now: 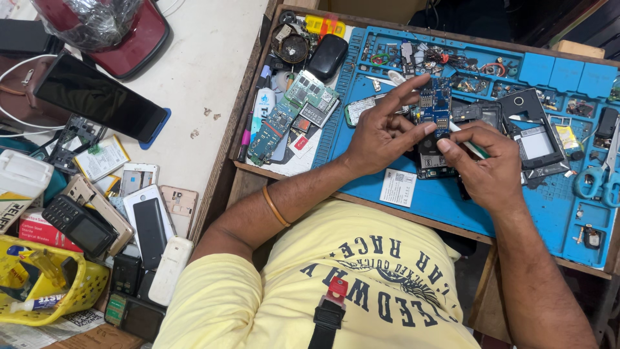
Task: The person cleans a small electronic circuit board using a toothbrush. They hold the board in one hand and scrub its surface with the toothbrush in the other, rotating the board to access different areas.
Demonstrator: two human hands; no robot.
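My left hand (pixel 382 132) holds a small blue phone circuit board (pixel 434 103) upright between thumb and fingers, above the blue repair mat (pixel 445 194). Pressed against the board's lower edge, my right hand (pixel 485 163) grips a thin white and green tool (pixel 470 146). A dark phone body (pixel 431 161) lies on the mat just beneath both hands. A small white label card (pixel 398 187) rests on the mat near my left wrist.
Green circuit boards (pixel 294 110) and a black case (pixel 327 56) lie left of the mat. Phone frames (pixel 533 126), blue-handled scissors (pixel 597 178) and small parts fill the mat's right side and back tray. Several phones (pixel 152 226), a tablet (pixel 97 97) and a yellow basket (pixel 64 291) crowd the left table.
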